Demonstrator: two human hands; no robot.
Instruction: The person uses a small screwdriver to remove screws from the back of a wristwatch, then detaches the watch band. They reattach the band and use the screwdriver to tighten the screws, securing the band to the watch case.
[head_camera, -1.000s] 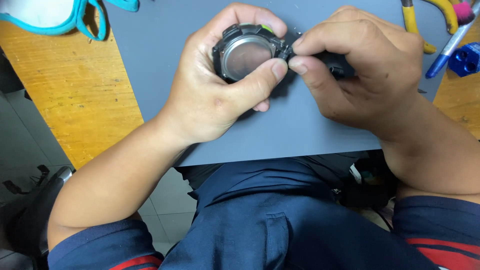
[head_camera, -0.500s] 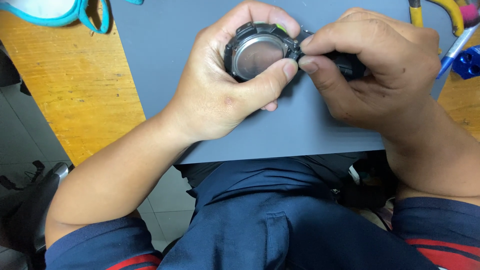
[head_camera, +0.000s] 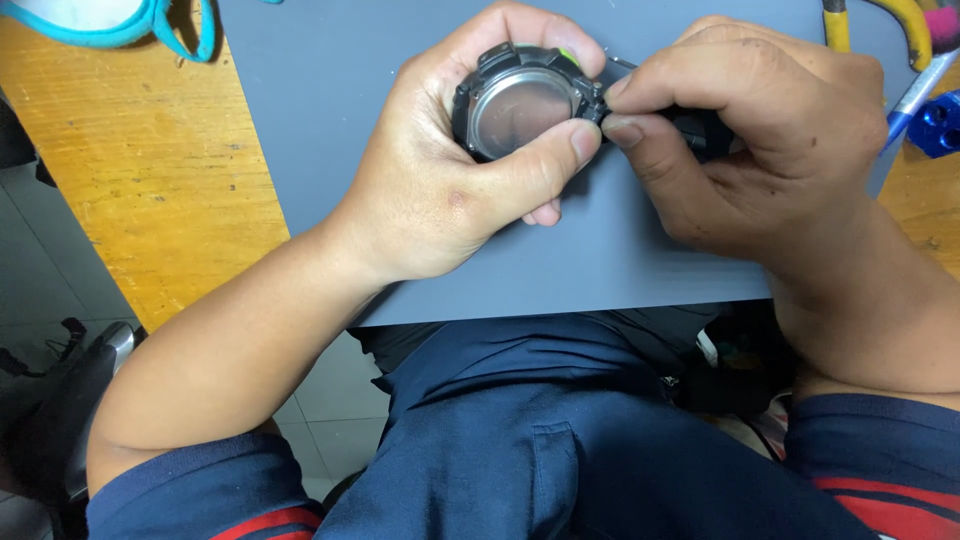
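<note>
The person wears navy short sleeves (head_camera: 200, 490) with red stripes at 7 and 5 o'clock, navy trousers (head_camera: 520, 440); both forearms bare.

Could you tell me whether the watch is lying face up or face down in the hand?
Face down: the watch case, held in the left hand, shows its plain metal back plate, no dial.

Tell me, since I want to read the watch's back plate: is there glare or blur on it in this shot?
Head view: the watch case in the left hand is fairly sharp, but its round metal back shows a pale, washed-out sheen; lighting is even and soft, and the right hand casts only a faint shadow on the grey mat.
</note>
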